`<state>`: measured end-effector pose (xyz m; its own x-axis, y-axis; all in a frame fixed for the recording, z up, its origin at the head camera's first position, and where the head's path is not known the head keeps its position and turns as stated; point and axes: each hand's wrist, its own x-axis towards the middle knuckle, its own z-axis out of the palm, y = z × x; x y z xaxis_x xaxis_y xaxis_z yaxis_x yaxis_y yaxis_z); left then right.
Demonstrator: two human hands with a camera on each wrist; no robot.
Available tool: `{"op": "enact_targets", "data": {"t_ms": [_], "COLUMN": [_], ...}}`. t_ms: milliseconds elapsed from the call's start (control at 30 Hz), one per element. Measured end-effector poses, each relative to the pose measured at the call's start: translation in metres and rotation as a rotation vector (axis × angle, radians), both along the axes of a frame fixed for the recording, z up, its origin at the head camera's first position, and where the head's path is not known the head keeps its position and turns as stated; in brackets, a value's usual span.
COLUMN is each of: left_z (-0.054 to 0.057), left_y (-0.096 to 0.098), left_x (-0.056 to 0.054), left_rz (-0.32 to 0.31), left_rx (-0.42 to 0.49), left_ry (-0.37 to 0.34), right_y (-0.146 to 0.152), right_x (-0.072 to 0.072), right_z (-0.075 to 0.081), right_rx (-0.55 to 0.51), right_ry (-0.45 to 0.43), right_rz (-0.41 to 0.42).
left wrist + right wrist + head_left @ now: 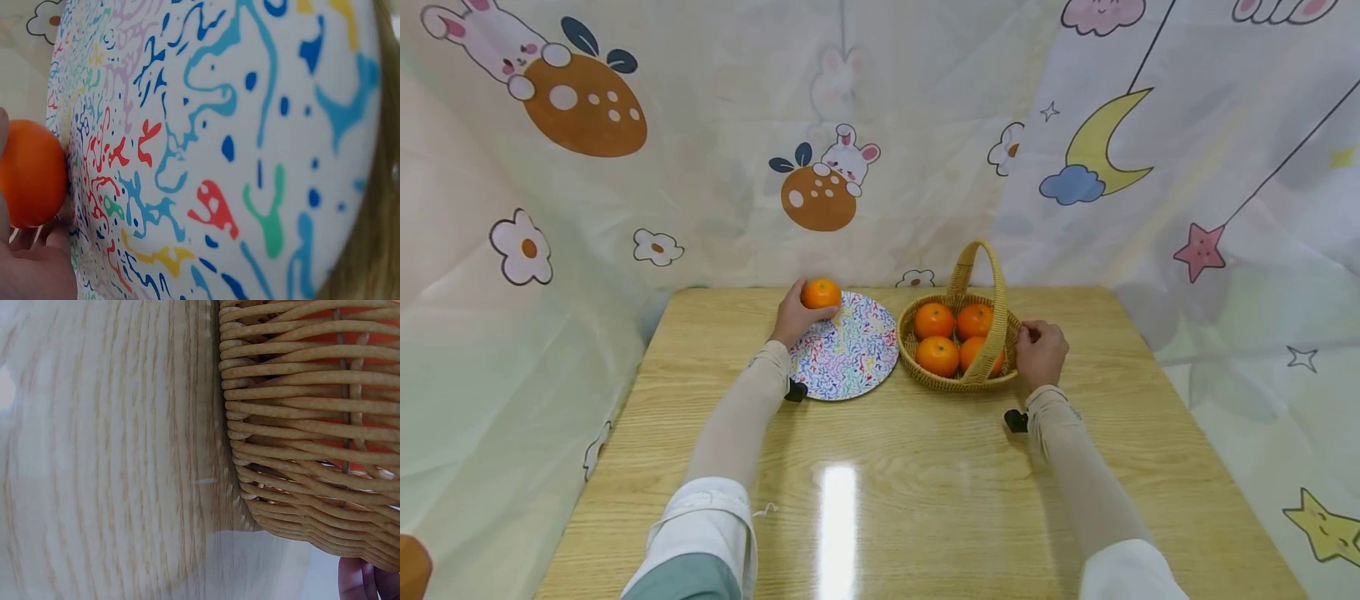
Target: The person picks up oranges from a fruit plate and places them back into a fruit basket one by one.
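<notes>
An orange [822, 293] is gripped between the thumb and fingers of my left hand [793, 317], at the back left edge of a round, flat disc [850, 354] with a colourful squiggle pattern. In the left wrist view, the orange [32, 174] is close to the disc's surface; whether it touches cannot be told. My right hand [1042, 353] pinches the right rim of a wicker basket [936, 382], which has a tall arched handle and holds several oranges [937, 356]. The right wrist view shows the basket's woven side [306, 425] and a few fingers [356, 579] at its rim.
Both the disc and the basket stand toward the back of a wooden table [910, 483], side by side. A cloth [722, 167] printed with rabbits, flowers and stars hangs behind the table and along its sides.
</notes>
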<state>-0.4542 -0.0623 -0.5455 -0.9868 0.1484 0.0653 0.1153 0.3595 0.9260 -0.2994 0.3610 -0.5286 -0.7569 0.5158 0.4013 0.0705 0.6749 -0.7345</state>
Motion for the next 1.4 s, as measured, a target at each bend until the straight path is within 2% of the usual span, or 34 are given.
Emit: {"op": "enact_targets", "data": {"t_ms": [267, 667, 933, 1033, 1133, 1400], "left_z": [0.002, -0.005, -0.007, -0.002, 0.008, 0.035], "left_y": [-0.004, -0.011, -0.010, -0.007, -0.001, 0.030], "left_x": [0.003, -0.004, -0.006, -0.005, -0.002, 0.005], "left_rz": [0.026, 0.038, 0.045, 0.037, 0.013, -0.069], "left_rx": [0.028, 0.049, 0.040, 0.043, 0.058, 0.086], "left_ry": [-0.005, -0.021, -0.041, -0.042, -0.028, 0.041], "right_y": [-0.002, -0.003, -0.002, -0.001, -0.001, 0.001], "right_x": [0.000, -0.001, -0.001, -0.001, -0.001, 0.000], "right_z": [0.000, 0.004, 0.002, 0.002, 0.003, 0.001], "right_rx": [0.011, 0.004, 0.017, 0.016, 0.009, 0.012], "right_ry": [0.014, 0.023, 0.019, 0.015, 0.009, 0.007], "right_rz": [0.035, 0.029, 0.025, 0.020, 0.015, 0.013]}}
